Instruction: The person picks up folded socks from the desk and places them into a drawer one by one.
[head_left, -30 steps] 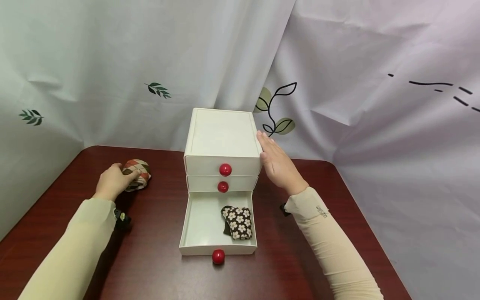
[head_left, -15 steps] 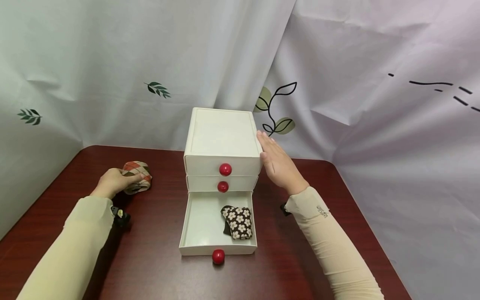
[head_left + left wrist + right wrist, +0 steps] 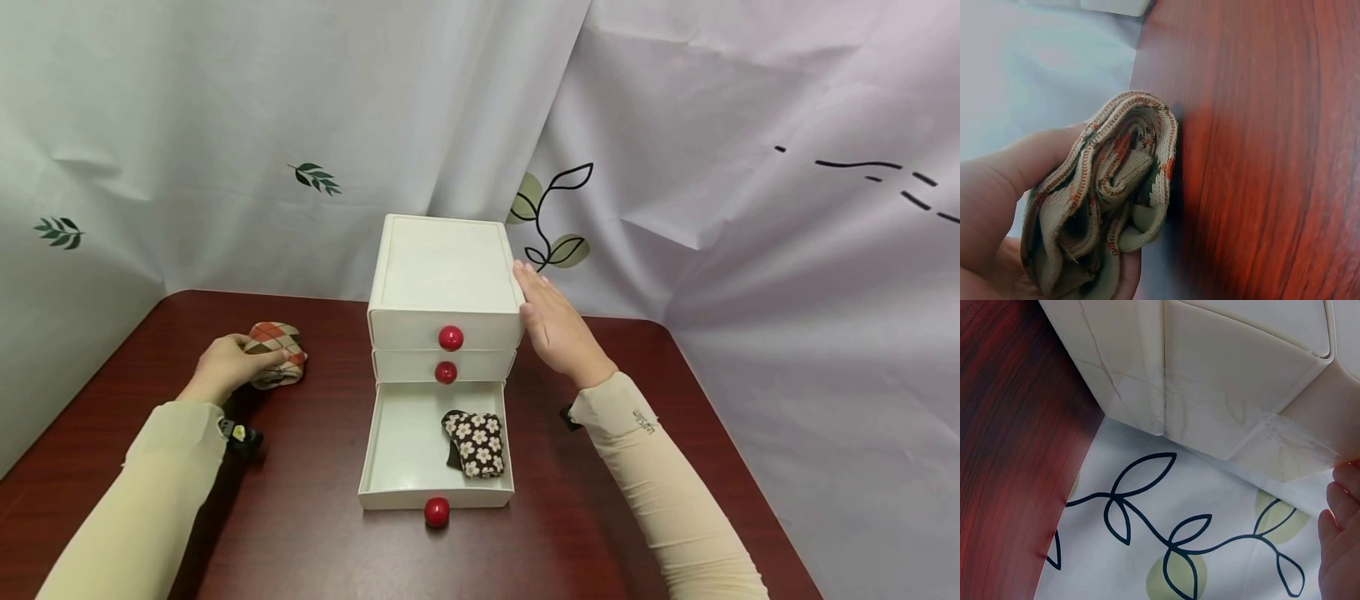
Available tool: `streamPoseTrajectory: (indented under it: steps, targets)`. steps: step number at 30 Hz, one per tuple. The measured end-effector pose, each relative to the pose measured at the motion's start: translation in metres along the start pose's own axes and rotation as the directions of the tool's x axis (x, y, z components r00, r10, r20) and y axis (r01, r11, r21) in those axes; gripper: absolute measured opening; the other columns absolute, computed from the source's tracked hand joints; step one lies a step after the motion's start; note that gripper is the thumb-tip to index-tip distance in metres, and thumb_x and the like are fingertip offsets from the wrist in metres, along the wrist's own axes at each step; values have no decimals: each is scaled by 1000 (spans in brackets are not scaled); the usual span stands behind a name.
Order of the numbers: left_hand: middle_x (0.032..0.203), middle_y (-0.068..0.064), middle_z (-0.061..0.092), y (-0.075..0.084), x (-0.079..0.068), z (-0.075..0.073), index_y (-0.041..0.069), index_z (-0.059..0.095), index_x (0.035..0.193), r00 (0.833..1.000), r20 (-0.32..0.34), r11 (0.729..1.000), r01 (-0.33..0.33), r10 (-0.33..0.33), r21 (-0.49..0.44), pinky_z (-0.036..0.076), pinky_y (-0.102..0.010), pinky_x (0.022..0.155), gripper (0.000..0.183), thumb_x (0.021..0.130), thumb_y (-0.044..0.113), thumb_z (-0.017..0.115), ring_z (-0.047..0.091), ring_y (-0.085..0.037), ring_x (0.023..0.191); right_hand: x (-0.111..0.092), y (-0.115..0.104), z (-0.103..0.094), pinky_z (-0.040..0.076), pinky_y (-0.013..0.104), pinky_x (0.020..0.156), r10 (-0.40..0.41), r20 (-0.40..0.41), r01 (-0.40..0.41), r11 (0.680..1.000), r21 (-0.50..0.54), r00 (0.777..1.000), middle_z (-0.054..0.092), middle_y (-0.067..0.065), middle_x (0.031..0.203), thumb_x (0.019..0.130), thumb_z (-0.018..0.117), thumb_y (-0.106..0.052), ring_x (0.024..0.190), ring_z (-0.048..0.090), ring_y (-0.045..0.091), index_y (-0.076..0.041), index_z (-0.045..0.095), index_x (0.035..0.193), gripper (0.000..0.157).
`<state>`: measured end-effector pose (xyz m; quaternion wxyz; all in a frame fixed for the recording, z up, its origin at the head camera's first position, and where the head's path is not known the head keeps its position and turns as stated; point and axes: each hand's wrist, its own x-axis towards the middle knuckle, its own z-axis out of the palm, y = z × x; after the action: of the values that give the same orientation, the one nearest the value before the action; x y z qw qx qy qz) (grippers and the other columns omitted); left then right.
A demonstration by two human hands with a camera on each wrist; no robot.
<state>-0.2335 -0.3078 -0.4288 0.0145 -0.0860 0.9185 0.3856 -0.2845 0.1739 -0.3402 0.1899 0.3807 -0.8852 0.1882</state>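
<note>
My left hand (image 3: 231, 365) grips a rolled pair of argyle socks (image 3: 276, 354) in orange, beige and green at the table's left. In the left wrist view the thumb and fingers lie on either side of the rolled socks (image 3: 1107, 194), whose ribbed edges face the camera. My right hand (image 3: 558, 329), fingers straight, rests against the right side of a white drawer unit (image 3: 442, 262) with red knobs. Its bottom drawer (image 3: 405, 442) is pulled out. Folded black socks with white flowers (image 3: 478, 446) lie in that drawer's right part.
The dark red wooden table (image 3: 300, 517) carries everything. A pale curtain (image 3: 225, 167) with leaf prints hangs close behind the unit and along the sides. A red knob (image 3: 437, 512) sticks out from the front of the open drawer.
Over the last second my left fingers have settled around the argyle socks, which have turned and shifted very slightly. The right hand and the drawer unit stay as they were.
</note>
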Motion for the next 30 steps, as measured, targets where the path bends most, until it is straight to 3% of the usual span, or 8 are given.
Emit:
streamPoseTrajectory:
  steps: [4,9,16,20,26,30]
  targets:
    - [113,-26,57,-1,-2,2,-14,48,125,1000,13,997,8,-7,-76,48,-29,71,70,94,44,70,54,-34,98,0,0,0,14,40,126,4,3,-4,1000,0,1000,29,21,163,104,1,-60,153,23,33,7,27,156,89]
    - [107,-16,57,4,-8,3,-10,47,126,999,42,987,27,-20,-162,51,-26,69,67,95,46,68,53,-18,88,0,0,0,15,40,126,6,2,-6,1000,3,1000,29,21,162,105,1,-60,153,23,33,7,27,156,88]
    - [106,-6,58,16,-21,6,-9,40,138,997,66,965,47,-32,-257,52,-22,71,79,94,49,69,55,-3,83,0,0,0,14,39,126,12,3,-12,1000,9,1000,29,20,162,104,1,-61,152,24,34,8,27,156,90]
    - [112,-6,58,23,-31,7,-8,41,139,999,47,963,24,-12,-269,49,-17,72,77,94,48,69,54,-1,86,0,-1,1,15,42,126,12,2,-12,1000,11,1000,29,20,163,104,1,-61,152,24,34,7,27,156,89]
    - [95,13,65,36,-46,7,-4,45,137,997,55,939,-24,45,-343,52,-17,72,65,96,40,69,59,2,84,-1,-1,0,15,40,126,12,4,-12,1000,2,1000,29,20,163,104,0,-60,152,24,34,8,27,156,90]
    - [93,16,67,46,-56,6,-1,48,135,995,70,932,-38,68,-361,53,-20,73,60,97,41,69,61,1,85,-1,-1,0,14,39,126,14,2,-14,1000,7,1000,29,20,162,104,0,-61,152,24,33,7,27,156,90]
